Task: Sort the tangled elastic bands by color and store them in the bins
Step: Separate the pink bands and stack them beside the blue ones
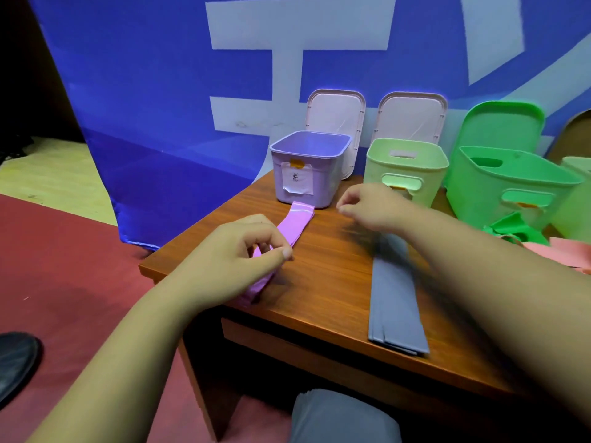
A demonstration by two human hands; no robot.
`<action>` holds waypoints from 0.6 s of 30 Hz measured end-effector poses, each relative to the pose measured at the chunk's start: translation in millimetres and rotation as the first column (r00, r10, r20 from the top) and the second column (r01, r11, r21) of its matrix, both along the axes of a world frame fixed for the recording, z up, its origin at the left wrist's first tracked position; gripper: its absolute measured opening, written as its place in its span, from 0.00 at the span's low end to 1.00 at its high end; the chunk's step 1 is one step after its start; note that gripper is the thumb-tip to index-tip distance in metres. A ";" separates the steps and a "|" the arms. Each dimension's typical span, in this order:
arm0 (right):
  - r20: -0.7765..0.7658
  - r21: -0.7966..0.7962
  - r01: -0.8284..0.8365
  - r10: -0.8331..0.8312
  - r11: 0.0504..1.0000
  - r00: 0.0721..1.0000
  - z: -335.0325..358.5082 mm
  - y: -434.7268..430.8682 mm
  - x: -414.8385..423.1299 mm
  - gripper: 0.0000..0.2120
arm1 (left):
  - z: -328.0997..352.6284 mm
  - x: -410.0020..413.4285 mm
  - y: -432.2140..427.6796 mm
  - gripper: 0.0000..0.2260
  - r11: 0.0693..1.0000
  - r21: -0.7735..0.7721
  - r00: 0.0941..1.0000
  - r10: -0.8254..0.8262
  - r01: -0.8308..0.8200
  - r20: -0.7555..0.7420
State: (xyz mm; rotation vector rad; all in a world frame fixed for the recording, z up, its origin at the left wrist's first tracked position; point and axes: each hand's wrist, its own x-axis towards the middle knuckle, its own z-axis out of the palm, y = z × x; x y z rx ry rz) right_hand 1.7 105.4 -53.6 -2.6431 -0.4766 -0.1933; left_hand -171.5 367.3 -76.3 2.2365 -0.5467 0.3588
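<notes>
Left hand point(236, 251) pinches near end of purple band point(295, 223), fingers curled round it. Band lies flat on table point(323, 276), far end touching purple bin point(307, 174). Right hand point(374, 206) blurred, fingers curled above grey band point(396, 302); grip unclear. Two green bins point(406, 167) stand to the right of the purple one.

Tabletop point(332, 282) free between pink band point(297, 222), grey band point(396, 308); bins point(308, 167) seemingly block beyond.

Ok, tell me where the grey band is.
Head view: the grey band lies on the table, right of the purple band, near the right hand.
</notes>
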 end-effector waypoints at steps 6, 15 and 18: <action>-0.052 0.139 0.113 -0.106 0.984 0.993 13.3 -101.1 -45.5 0.08 | 25.5 19.4 -91.7 0.05 0.980 0.026 0.980 -0.199 0.199 0.005; 0.173 0.249 0.381 -0.428 0.890 0.887 8.0 -254.8 -102.3 0.07 | 55.5 81.2 -239.5 0.05 0.878 0.267 0.916 -0.396 0.397 -0.059; 0.255 0.327 0.371 -0.459 0.869 0.851 -8.4 -278.4 -111.3 0.07 | 55.0 103.0 -279.1 0.08 0.835 0.389 0.917 -0.391 0.389 -0.077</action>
